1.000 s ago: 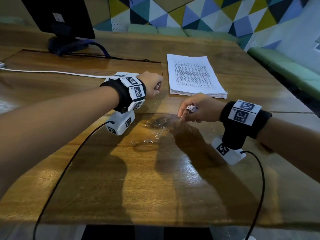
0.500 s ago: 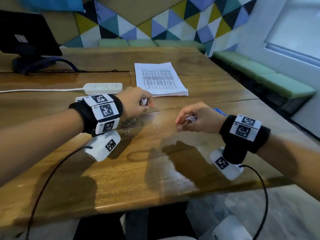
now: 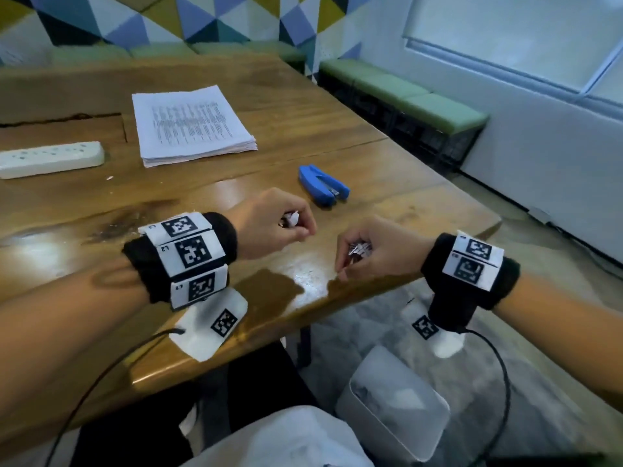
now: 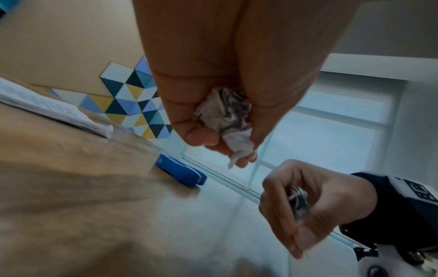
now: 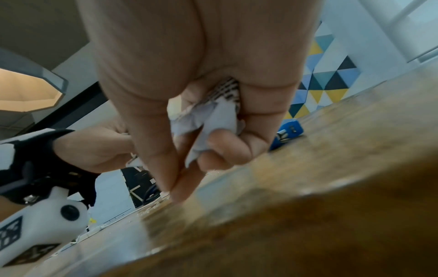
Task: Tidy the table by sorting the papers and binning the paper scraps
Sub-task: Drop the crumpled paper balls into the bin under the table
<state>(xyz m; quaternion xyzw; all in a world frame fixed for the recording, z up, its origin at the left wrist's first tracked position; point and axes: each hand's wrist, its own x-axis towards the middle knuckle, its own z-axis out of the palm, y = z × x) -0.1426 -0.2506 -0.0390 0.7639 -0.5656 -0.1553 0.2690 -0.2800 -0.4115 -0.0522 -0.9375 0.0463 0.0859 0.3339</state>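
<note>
My left hand [image 3: 279,224] is curled round a crumpled wad of printed paper scraps [image 4: 225,116], just above the wooden table [image 3: 303,136] near its front right corner. My right hand [image 3: 367,254] grips another bunch of scraps [image 5: 208,116] over the table's edge, its fingertips [image 5: 177,195] touching the wood. A neat stack of printed papers [image 3: 192,123] lies at the back of the table. Below the corner, on the floor, stands a pale grey bin [image 3: 394,402], partly hidden by my lap.
A blue stapler [image 3: 323,185] lies just beyond my hands. A white power strip [image 3: 50,159] sits at the left. Fine paper crumbs [image 3: 114,224] dot the wood left of my left wrist. A green bench [image 3: 401,92] runs along the right wall.
My view has swung right and down, showing the table corner, the stapler and the bin. Both hands, still holding scraps, have moved toward the table's front right edge.
</note>
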